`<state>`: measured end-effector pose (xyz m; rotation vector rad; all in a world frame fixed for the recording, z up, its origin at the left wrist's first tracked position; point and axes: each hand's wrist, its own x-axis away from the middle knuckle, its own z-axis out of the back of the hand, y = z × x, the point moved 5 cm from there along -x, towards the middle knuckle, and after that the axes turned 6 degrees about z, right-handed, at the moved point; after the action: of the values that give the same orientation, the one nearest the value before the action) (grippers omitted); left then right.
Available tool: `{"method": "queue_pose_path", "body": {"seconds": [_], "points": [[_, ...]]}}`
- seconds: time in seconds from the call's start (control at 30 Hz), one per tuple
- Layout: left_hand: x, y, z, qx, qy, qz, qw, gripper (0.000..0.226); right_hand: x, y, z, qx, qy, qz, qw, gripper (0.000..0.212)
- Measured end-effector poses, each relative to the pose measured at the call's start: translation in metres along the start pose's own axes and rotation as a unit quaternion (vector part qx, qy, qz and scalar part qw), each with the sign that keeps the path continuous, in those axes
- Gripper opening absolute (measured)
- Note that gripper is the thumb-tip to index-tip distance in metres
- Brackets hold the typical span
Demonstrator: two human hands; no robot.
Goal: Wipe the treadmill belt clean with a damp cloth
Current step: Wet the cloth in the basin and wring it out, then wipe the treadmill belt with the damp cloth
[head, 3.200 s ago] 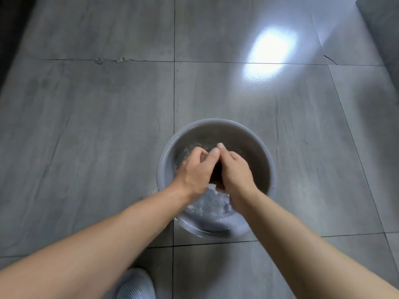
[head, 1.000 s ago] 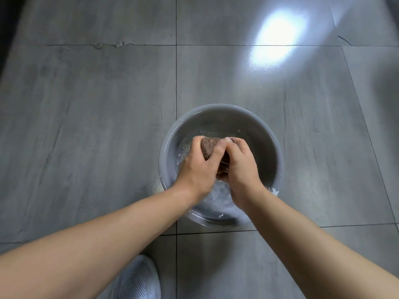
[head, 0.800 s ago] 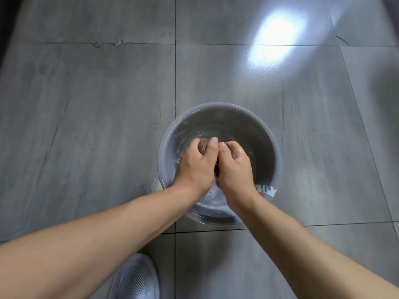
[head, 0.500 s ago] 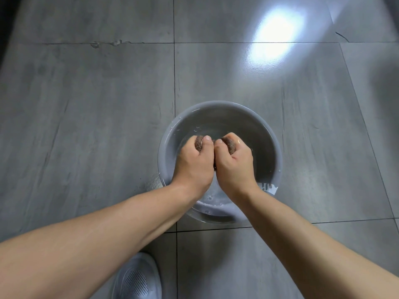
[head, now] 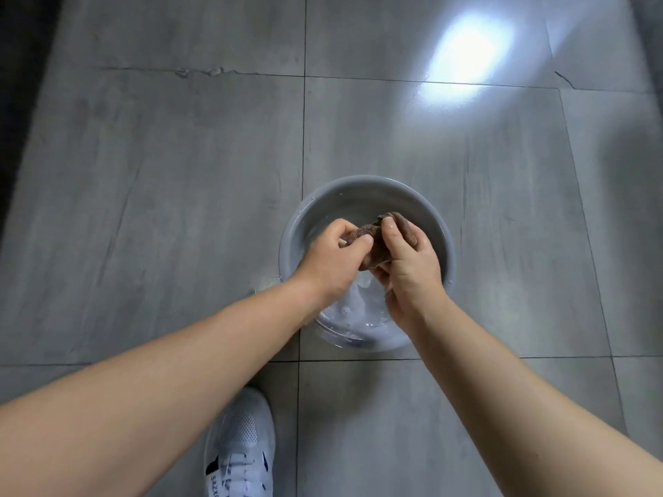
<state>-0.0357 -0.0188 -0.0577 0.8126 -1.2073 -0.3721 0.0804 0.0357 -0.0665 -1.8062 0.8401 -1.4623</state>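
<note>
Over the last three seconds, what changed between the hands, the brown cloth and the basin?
The left hand and right hand, half a second ago fists pressed together with the brown cloth nearly hidden, have loosened and turned apart, so more cloth shows, bunched between them over the water. Both still grip it. The grey basin stayed on the tiled floor, the white shoe near it.

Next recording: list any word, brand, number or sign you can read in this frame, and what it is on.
"SAZX": white letters on a black patch on the side of the white sneaker, at the bottom edge. The letters after these are blurred and cut off by the frame.
No text shows on the grey basin, the brown cloth or the floor tiles.
</note>
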Motion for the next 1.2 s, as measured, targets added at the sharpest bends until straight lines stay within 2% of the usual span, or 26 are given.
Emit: {"method": "queue_pose_path", "body": {"seconds": [0.1,0.17,0.27,0.4,0.5,0.67,0.73,0.83,1.07,1.2], "points": [[0.017,0.016,0.028,-0.088,0.029,0.003,0.996,0.024,0.019,-0.024,0.0,0.12,0.02,0.046,0.991,0.062],[0.037,0.025,0.055,-0.151,0.074,-0.005,0.986,0.025,0.034,-0.042,-0.003,0.166,0.012,0.052,0.985,0.062],[0.078,0.038,0.096,-0.213,0.123,-0.008,0.969,0.025,0.059,-0.076,-0.011,0.244,-0.022,0.08,0.966,0.05],[0.141,0.051,0.146,-0.239,0.177,-0.006,0.955,0.028,0.102,-0.122,-0.038,0.358,-0.104,0.136,0.918,0.014],[0.193,0.06,0.18,-0.237,0.222,0.001,0.946,0.042,0.138,-0.151,-0.064,0.416,-0.157,0.181,0.877,0.015],[0.285,0.05,0.237,-0.24,0.311,0.025,0.919,0.053,0.205,-0.182,-0.115,0.5,-0.248,0.242,0.794,0.023],[0.325,0.041,0.263,-0.253,0.358,0.049,0.898,0.049,0.233,-0.187,-0.141,0.531,-0.291,0.275,0.747,0.019],[0.376,0.028,0.297,-0.276,0.403,0.072,0.87,0.043,0.27,-0.188,-0.182,0.57,-0.348,0.327,0.669,0.032],[0.486,-0.033,0.396,-0.193,0.506,0.155,0.826,0.041,0.364,-0.14,-0.306,0.582,-0.475,0.393,0.529,0.042],[0.525,-0.075,0.452,-0.135,0.549,0.178,0.805,0.042,0.414,-0.09,-0.379,0.578,-0.531,0.399,0.474,0.042]]}}
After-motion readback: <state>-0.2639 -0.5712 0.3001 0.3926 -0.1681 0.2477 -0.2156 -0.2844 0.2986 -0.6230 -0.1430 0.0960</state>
